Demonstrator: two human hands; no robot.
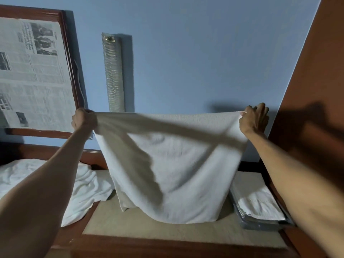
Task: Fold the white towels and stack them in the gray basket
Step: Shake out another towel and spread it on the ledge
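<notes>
I hold a white towel [173, 164] spread out in the air in front of the blue wall. My left hand [83, 120] grips its upper left corner in a fist. My right hand [254, 118] pinches the upper right corner, other fingers spread. The towel hangs down and its lower edge rests on the beige surface [149, 228]. At the right, the gray basket [260, 223] holds a folded white towel [258, 203]. A heap of crumpled white towels [87, 185] lies at the left, partly behind my left forearm.
A wooden frame with newspaper [31, 71] hangs at the left wall. A silvery vertical strip [112, 73] is fixed to the wall behind the towel. A brown wooden panel [312, 90] stands at the right. A wooden edge [167, 244] borders the beige surface in front.
</notes>
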